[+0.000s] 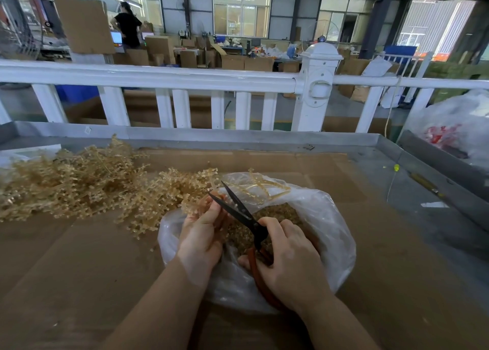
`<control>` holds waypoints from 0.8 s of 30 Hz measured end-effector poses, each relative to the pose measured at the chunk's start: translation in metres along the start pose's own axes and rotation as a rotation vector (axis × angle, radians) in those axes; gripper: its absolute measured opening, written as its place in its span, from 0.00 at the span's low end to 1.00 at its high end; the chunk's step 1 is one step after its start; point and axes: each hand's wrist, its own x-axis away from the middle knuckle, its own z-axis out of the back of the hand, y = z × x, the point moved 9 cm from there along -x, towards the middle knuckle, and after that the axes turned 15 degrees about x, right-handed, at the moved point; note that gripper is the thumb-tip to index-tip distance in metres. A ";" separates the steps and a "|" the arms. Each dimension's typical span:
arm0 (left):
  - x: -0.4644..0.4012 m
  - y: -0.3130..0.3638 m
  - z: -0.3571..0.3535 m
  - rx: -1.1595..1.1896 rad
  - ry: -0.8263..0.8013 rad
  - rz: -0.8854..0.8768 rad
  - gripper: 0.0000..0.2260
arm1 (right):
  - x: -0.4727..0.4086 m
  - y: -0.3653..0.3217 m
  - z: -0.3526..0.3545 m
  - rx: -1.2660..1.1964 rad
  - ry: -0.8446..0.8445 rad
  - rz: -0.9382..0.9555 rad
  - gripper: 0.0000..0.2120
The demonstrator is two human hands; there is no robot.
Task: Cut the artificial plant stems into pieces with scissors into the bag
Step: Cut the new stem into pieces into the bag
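Observation:
A clear plastic bag [328,233] lies open on the cardboard-covered table [79,257], with tan cut pieces [285,213] inside. My left hand [202,230] grips a tan artificial plant stem [195,203] over the bag's mouth. My right hand [288,259] grips the red handles of black-bladed scissors [238,208]. The blades are parted and point up and left, right beside the held stem. A big pile of uncut stems [71,183] lies to the left of the bag.
A raised metal rim [391,148] runs round the table, with a white railing [164,80] behind it. A large filled plastic sack [457,127] stands at the right. A person stands far off among cardboard boxes [158,48].

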 end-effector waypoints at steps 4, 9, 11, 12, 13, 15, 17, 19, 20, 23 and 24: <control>0.005 -0.002 -0.004 -0.020 -0.026 0.035 0.06 | -0.001 0.000 -0.001 -0.016 -0.015 0.002 0.32; 0.006 -0.003 -0.007 -0.029 -0.053 0.047 0.07 | -0.003 0.001 -0.001 -0.048 -0.027 0.009 0.32; 0.005 -0.004 -0.007 -0.022 -0.057 0.046 0.07 | -0.003 0.001 -0.003 -0.048 -0.040 0.019 0.30; 0.004 -0.004 -0.007 -0.018 -0.061 0.047 0.07 | -0.003 0.001 -0.003 -0.048 -0.043 0.020 0.30; 0.003 -0.004 -0.006 -0.016 -0.063 0.048 0.07 | -0.004 0.001 -0.004 -0.046 -0.043 0.020 0.30; 0.000 -0.004 -0.004 -0.013 -0.062 0.048 0.07 | -0.005 0.002 -0.004 -0.041 -0.039 0.020 0.29; -0.002 -0.003 -0.004 -0.012 -0.069 0.050 0.07 | -0.006 0.002 -0.005 -0.036 -0.036 0.025 0.26; -0.003 -0.004 -0.005 -0.007 -0.074 0.055 0.07 | -0.007 0.001 -0.006 -0.032 -0.035 0.030 0.24; -0.003 -0.004 -0.005 0.000 -0.075 0.056 0.07 | -0.007 0.002 -0.006 -0.031 -0.034 0.032 0.23; -0.002 -0.004 -0.006 0.021 -0.074 0.055 0.07 | -0.007 0.001 -0.006 -0.030 -0.033 0.038 0.22; -0.002 -0.004 -0.006 0.021 -0.070 0.058 0.07 | -0.007 0.001 -0.006 -0.029 -0.033 0.040 0.22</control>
